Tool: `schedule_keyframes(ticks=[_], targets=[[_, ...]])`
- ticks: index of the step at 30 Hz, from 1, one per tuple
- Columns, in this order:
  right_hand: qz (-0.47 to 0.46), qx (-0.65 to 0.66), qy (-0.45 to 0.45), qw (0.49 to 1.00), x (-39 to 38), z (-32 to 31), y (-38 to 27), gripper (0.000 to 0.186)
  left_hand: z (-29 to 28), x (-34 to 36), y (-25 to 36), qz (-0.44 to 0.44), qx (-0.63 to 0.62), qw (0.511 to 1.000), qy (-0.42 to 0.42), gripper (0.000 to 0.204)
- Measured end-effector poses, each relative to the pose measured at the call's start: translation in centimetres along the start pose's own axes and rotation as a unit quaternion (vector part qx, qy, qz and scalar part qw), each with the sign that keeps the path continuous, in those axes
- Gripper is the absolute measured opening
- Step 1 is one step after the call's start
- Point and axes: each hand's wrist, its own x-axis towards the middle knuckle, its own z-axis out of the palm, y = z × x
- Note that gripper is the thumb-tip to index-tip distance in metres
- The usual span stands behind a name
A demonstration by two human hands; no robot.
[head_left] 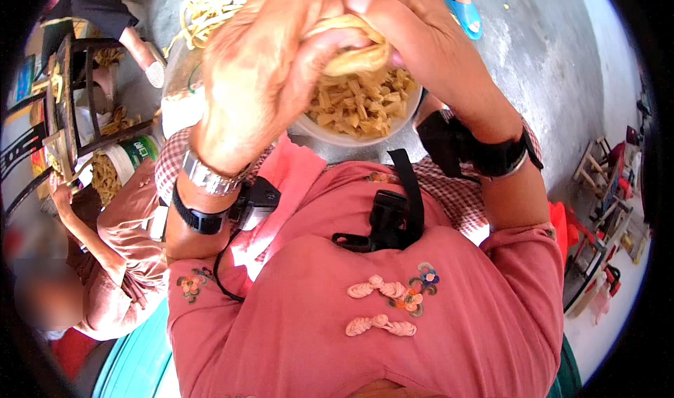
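Observation:
My left hand (253, 82) and my right hand (439, 54) come together at the top middle. Between them they grip a soft, pale yellow strip (361, 61) bent into a loop, possibly tofu skin. The fingers of both hands are curled round it, and some fingertips are hidden. Below the strip is a white bowl (354, 142) holding many short, yellowish knotted-looking pieces (358, 110). Beyond my left hand lies a heap of long, loose yellow strips (210, 11).
At the left, another person (130, 250) sits by a white bucket (137, 152) and similar yellow pieces (105, 177). A dark-framed chair (77, 96) stands behind. Someone's foot in a blue slipper (463, 15) is at the top right. Wooden stools (597, 159) line the right wall.

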Motion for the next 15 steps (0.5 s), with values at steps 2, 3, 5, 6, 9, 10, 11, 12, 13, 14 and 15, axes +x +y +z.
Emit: schedule_keyframes(ticks=[2, 3, 5, 6, 9, 10, 11, 12, 13, 14, 15], targets=[[0.047, -0.047, 0.073, 0.995, -0.4, 0.8, -2.7, 0.027, 0.2, 0.4, 0.4, -0.112, -0.144, 0.983, -0.026, 0.016], [0.067, -0.068, 0.109, 0.989, -0.8, 1.1, -3.9, 0.027, 0.1, 0.4, 0.6, -0.231, -0.334, 0.913, -0.029, 0.018], [-0.026, -0.137, 0.099, 0.985, -1.2, 1.1, -3.9, 0.027, 0.3, 0.4, 0.7, -0.302, -0.592, 0.747, 0.004, 0.023], [-0.071, -0.170, 0.096, 0.978, -1.4, 0.8, -3.7, 0.030, 0.5, 0.8, 0.6, -0.267, -0.705, 0.657, -0.001, 0.029], [-0.095, -0.155, 0.175, 0.968, -2.3, 0.4, -2.6, 0.027, 0.7, 1.5, 1.5, -0.258, -0.743, 0.617, -0.020, 0.033], [-0.071, -0.128, 0.199, 0.969, -2.6, 0.5, -2.7, 0.028, 0.4, 1.7, 1.7, -0.251, -0.752, 0.608, -0.041, 0.033], [-0.016, -0.089, 0.217, 0.972, -2.8, 0.8, -3.1, 0.032, 0.1, 1.8, 1.6, -0.245, -0.759, 0.600, -0.061, 0.033], [-0.016, -0.097, 0.211, 0.973, -2.7, 0.7, -3.1, 0.033, 0.3, 1.7, 1.9, -0.252, -0.758, 0.599, -0.052, 0.033], [-0.016, -0.105, 0.206, 0.973, -2.5, 0.6, -3.0, 0.034, 1.1, 1.3, 1.8, -0.216, -0.699, 0.681, -0.026, 0.034], [-0.016, -0.112, 0.201, 0.973, -2.4, 0.6, -2.8, 0.035, 1.4, 1.2, 1.4, -0.172, -0.624, 0.762, -0.013, 0.036], [0.002, -0.098, 0.218, 0.971, -2.5, 0.7, -2.2, 0.035, 1.7, 1.1, 1.1, -0.132, -0.539, 0.832, 0.007, 0.037]])
